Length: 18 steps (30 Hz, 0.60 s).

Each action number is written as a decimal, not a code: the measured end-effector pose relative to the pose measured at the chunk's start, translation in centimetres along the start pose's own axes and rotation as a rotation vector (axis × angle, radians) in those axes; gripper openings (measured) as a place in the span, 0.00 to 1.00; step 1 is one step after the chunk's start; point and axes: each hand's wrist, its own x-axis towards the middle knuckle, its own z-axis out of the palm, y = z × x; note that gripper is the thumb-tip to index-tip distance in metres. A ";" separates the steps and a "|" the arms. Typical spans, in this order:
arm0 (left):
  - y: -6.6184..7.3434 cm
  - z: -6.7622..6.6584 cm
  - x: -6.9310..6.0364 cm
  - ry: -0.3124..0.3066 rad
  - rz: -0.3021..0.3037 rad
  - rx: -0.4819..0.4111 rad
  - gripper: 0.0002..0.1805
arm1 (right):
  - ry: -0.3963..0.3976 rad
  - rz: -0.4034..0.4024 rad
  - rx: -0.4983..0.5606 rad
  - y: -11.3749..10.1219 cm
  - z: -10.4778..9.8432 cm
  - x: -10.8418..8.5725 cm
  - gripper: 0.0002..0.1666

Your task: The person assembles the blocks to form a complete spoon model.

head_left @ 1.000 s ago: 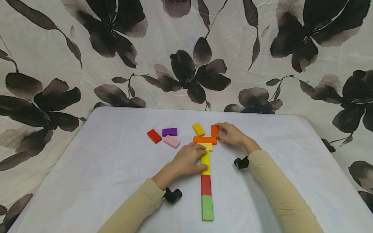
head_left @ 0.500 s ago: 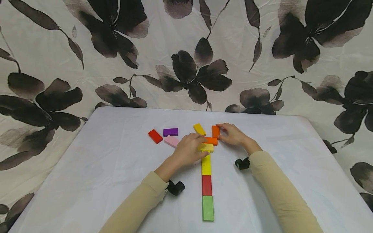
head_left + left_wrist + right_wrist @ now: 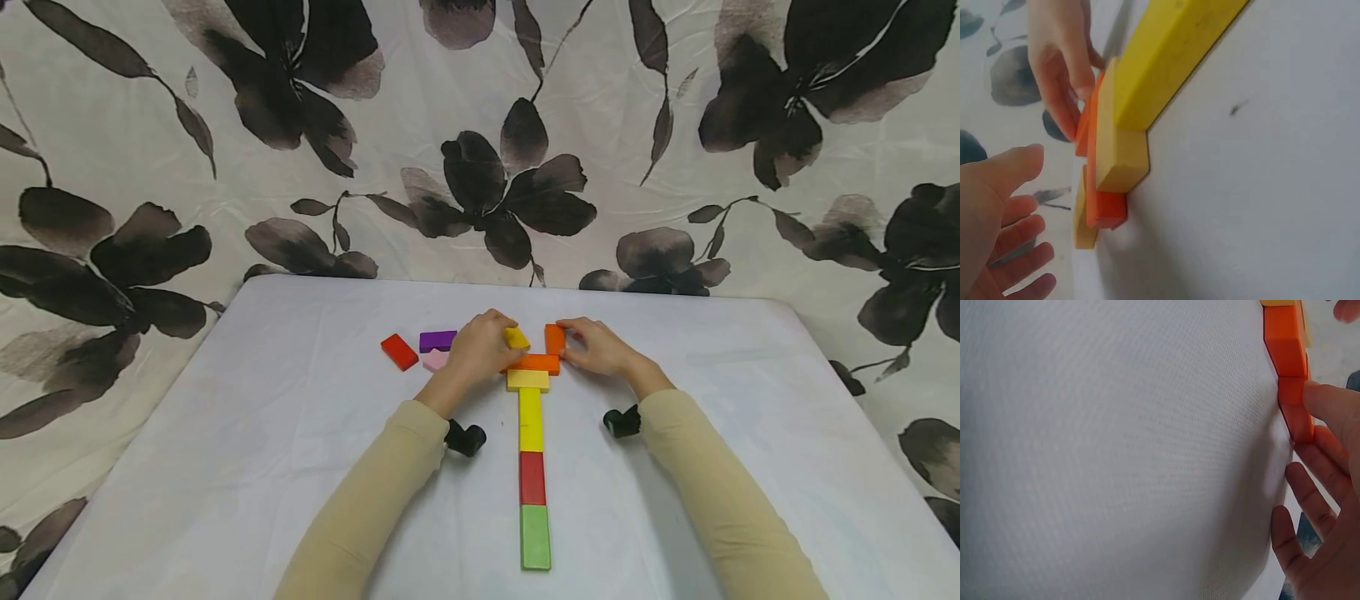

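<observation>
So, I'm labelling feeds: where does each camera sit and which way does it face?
Head: head-worn, looking forward and down at blocks; left hand, right hand, sleeves show.
Left wrist: on that wrist, facing blocks; both hands show.
Right wrist: on that wrist, facing tabletop; right hand, left fingertips show.
Wrist views share two orange blocks.

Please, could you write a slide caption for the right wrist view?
Right hand touching one orange block beside a second orange block on white cloth.

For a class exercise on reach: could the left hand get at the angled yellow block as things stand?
Probably yes: the left hand is open right beside the angled yellow block, and nothing seems to stand between them.
</observation>
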 end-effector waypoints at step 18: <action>-0.5 0.9 2.7 -0.101 -0.179 -0.053 0.32 | -0.011 0.010 0.005 0.1 0.0 0.0 0.33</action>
